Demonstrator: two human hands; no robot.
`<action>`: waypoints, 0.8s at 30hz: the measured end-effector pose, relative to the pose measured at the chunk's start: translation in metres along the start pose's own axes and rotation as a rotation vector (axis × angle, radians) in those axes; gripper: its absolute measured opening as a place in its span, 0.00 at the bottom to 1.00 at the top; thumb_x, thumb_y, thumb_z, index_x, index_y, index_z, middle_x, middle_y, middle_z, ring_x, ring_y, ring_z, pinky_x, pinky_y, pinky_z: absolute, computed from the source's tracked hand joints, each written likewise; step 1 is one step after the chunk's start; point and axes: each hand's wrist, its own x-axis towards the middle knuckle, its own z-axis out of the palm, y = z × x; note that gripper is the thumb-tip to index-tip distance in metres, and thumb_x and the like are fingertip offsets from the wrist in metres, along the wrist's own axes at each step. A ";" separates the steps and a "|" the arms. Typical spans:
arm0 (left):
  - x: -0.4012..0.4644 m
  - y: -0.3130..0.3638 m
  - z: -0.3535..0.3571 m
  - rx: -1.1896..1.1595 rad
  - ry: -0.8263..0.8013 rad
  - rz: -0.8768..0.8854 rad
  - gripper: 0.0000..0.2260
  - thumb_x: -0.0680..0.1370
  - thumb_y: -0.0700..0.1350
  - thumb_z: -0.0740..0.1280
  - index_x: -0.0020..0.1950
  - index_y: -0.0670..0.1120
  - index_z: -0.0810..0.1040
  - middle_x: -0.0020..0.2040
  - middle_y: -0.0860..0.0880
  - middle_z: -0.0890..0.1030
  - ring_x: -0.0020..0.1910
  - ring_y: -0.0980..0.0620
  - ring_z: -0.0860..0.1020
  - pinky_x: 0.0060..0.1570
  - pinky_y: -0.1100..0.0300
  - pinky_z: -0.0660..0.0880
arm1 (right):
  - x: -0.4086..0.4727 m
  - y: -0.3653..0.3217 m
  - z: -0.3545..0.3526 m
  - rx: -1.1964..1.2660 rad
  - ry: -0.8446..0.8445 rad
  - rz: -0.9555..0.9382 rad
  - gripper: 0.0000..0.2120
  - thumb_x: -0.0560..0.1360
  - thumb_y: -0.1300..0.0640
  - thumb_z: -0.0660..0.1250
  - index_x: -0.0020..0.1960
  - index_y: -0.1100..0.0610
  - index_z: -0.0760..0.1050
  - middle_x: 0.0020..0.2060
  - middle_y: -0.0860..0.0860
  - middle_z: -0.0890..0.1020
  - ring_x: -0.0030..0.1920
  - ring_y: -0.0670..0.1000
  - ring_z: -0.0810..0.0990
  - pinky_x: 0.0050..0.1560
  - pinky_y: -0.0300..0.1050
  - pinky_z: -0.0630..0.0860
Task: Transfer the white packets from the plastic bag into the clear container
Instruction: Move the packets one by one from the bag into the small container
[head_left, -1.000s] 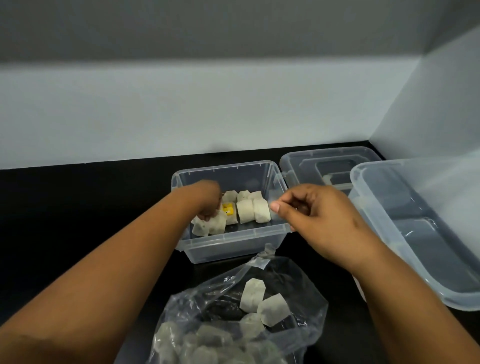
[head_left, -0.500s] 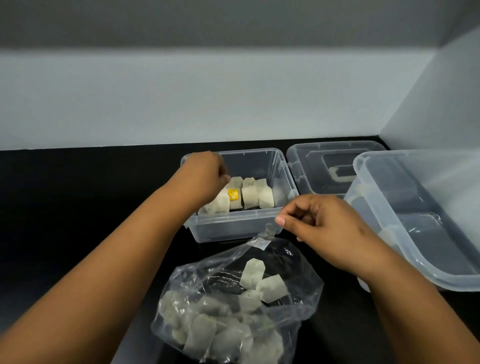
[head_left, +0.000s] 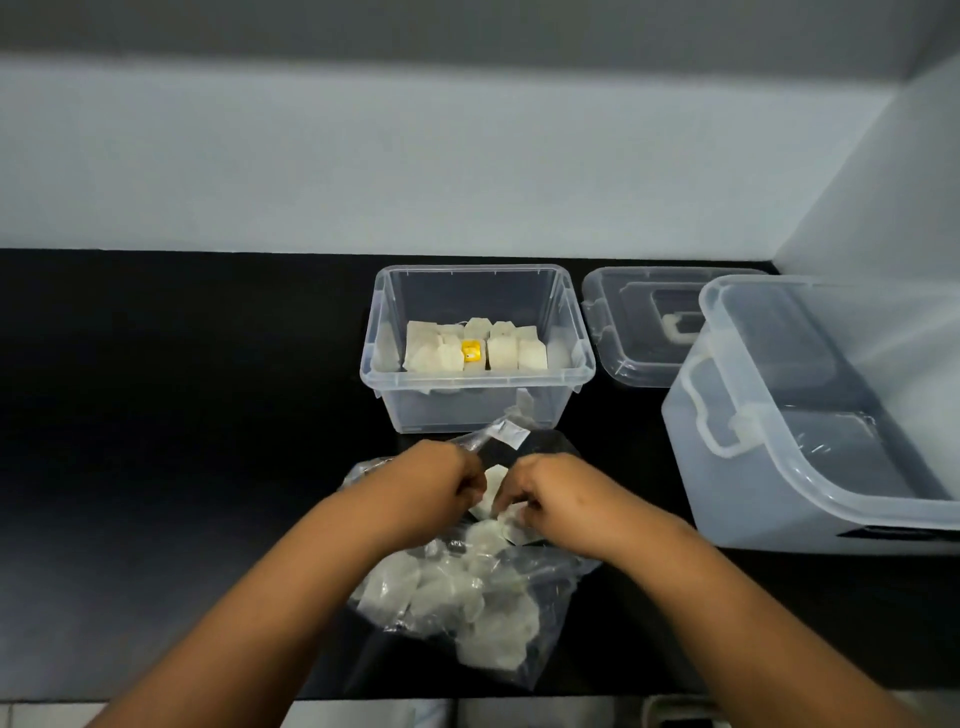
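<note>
The small clear container (head_left: 475, 383) stands on the black counter with several white packets (head_left: 501, 351) in it, one bearing a yellow tag (head_left: 471, 351). In front of it lies the crumpled plastic bag (head_left: 540, 644), with several more white packets (head_left: 441, 587) inside. Both hands are at the bag's open mouth. My left hand (head_left: 434, 488) has its fingers curled on a white packet (head_left: 493, 480) that shows between the hands. My right hand (head_left: 553, 493) curls its fingers on another packet (head_left: 511, 517) just below. Their fingertips are partly hidden.
A clear lid (head_left: 623, 338) lies right of the container. A large clear bin (head_left: 779, 467) with a clip handle fills the right side. White walls close the back and the right. The counter's front edge runs along the bottom.
My left hand has left the container and come back to the bag. My right hand has dropped from beside the container to the bag's mouth. Both now close on packets there.
</note>
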 end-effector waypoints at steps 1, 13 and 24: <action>0.003 0.003 0.004 0.042 -0.009 -0.026 0.07 0.78 0.44 0.64 0.52 0.48 0.80 0.51 0.48 0.82 0.49 0.49 0.79 0.49 0.58 0.76 | 0.002 0.000 0.005 -0.023 -0.031 -0.016 0.16 0.73 0.62 0.68 0.57 0.48 0.81 0.56 0.47 0.81 0.55 0.49 0.79 0.58 0.44 0.76; 0.027 0.003 0.033 0.093 0.106 -0.007 0.11 0.74 0.37 0.64 0.53 0.49 0.78 0.52 0.48 0.80 0.49 0.47 0.80 0.47 0.57 0.76 | -0.007 0.010 0.003 -0.146 0.082 -0.052 0.04 0.73 0.55 0.68 0.47 0.51 0.80 0.46 0.47 0.76 0.48 0.51 0.77 0.49 0.51 0.77; 0.048 0.007 0.053 0.035 0.204 0.097 0.14 0.73 0.42 0.67 0.58 0.50 0.75 0.58 0.48 0.77 0.59 0.47 0.74 0.58 0.54 0.71 | -0.016 0.012 -0.017 -0.069 0.168 -0.040 0.03 0.74 0.57 0.69 0.43 0.51 0.81 0.44 0.49 0.81 0.44 0.49 0.80 0.49 0.50 0.79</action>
